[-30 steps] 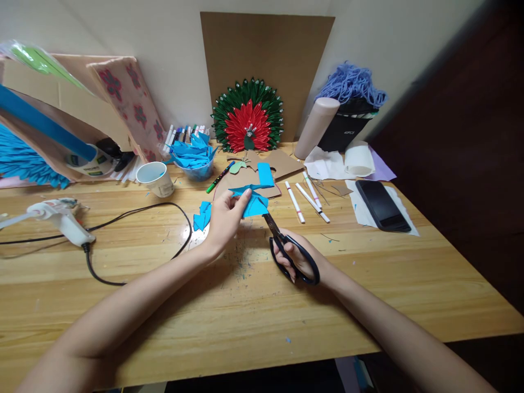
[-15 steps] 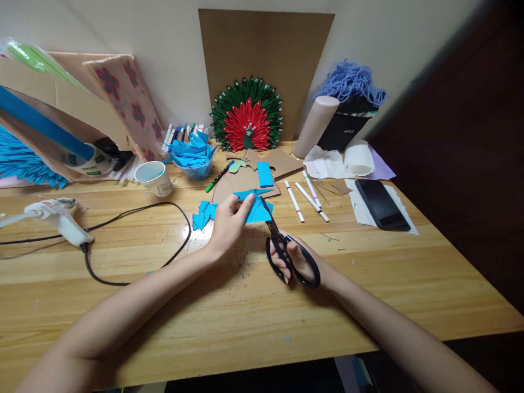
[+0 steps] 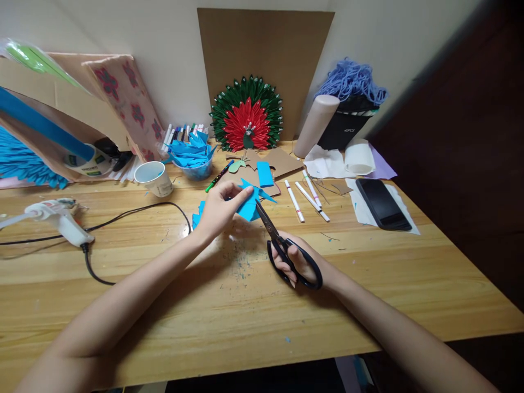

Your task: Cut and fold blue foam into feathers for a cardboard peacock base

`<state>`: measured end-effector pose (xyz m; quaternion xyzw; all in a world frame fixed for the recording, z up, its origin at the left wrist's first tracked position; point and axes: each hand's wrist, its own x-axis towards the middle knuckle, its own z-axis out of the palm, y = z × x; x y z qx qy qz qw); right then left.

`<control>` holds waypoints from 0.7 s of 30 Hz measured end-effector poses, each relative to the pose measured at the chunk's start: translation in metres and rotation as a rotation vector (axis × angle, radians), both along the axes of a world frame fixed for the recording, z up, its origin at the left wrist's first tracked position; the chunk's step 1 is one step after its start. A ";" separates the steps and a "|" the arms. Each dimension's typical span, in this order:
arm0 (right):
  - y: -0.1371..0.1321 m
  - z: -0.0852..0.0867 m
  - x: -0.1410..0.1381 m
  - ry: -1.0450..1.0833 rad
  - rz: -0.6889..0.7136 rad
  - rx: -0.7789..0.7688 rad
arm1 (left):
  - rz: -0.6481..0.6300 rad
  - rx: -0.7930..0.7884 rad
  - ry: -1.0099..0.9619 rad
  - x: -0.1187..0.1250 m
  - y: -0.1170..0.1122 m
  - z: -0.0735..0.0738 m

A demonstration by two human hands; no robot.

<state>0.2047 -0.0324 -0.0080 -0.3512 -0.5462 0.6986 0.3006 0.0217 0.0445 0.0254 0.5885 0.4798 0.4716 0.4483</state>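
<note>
Pinched between the thumb and fingers of my left hand [image 3: 223, 207] is a piece of blue paper [image 3: 249, 207] with pointed, cut edges. My right hand [image 3: 298, 262] grips black-handled scissors [image 3: 270, 226], fingers through the loops. The blade tips touch or lie just at the paper's right edge; whether they pass over it I cannot tell. More blue pieces [image 3: 196, 217] lie on the table, partly hidden behind my left hand. Beyond the paper, a blue rectangle [image 3: 265, 174] rests on cut cardboard [image 3: 286, 162]. A clear cup [image 3: 198, 172] behind my left hand is heaped with blue pointed strips.
A white glue gun [image 3: 61, 218] with a black cord lies at left, near a paper cup [image 3: 153, 179]. White markers [image 3: 295, 201] and a phone [image 3: 382, 204] lie at right. A green-and-red peacock craft [image 3: 248, 114] leans on a cardboard sheet [image 3: 266, 49] at the back.
My left hand has shifted left and turned the blue paper, so its points face differently. The scissor tips have swung left and down, lying more slanted.
</note>
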 end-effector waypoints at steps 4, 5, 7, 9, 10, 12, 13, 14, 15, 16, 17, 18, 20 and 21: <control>-0.002 -0.004 0.007 -0.001 0.154 0.011 | -0.181 -0.066 0.113 -0.009 0.008 0.012; -0.003 -0.005 0.009 -0.001 0.181 0.009 | -0.230 -0.058 0.140 -0.011 0.009 0.013; -0.004 -0.005 0.011 -0.004 0.220 0.007 | -0.321 -0.018 0.186 -0.014 0.011 0.015; -0.004 -0.004 0.011 -0.012 0.249 0.013 | -0.395 0.031 0.227 -0.017 0.012 0.014; -0.004 -0.002 0.012 -0.018 0.258 0.018 | -0.418 0.049 0.243 -0.017 0.012 0.014; -0.004 0.001 0.012 -0.035 0.268 0.028 | -0.453 0.058 0.261 -0.018 0.012 0.014; -0.004 0.003 0.012 -0.042 0.267 0.032 | -0.469 0.055 0.260 -0.019 0.012 0.014; -0.004 0.005 0.012 -0.046 0.264 0.036 | -0.484 0.049 0.253 -0.019 0.013 0.014; -0.004 0.007 0.011 -0.049 0.261 0.039 | -0.498 0.042 0.243 -0.020 0.013 0.014; -0.004 0.008 0.011 -0.054 0.258 0.042 | -0.512 0.034 0.233 -0.020 0.014 0.014; -0.004 0.009 0.011 -0.059 0.259 0.044 | -0.523 0.026 0.228 -0.021 0.014 0.014; -0.004 0.010 0.010 -0.066 0.261 0.044 | -0.533 0.019 0.225 -0.022 0.015 0.015; -0.003 0.011 0.010 -0.082 0.269 0.041 | -0.557 0.006 0.230 -0.023 0.015 0.016; -0.003 0.011 0.010 -0.088 0.274 0.038 | -0.572 0.000 0.236 -0.024 0.015 0.016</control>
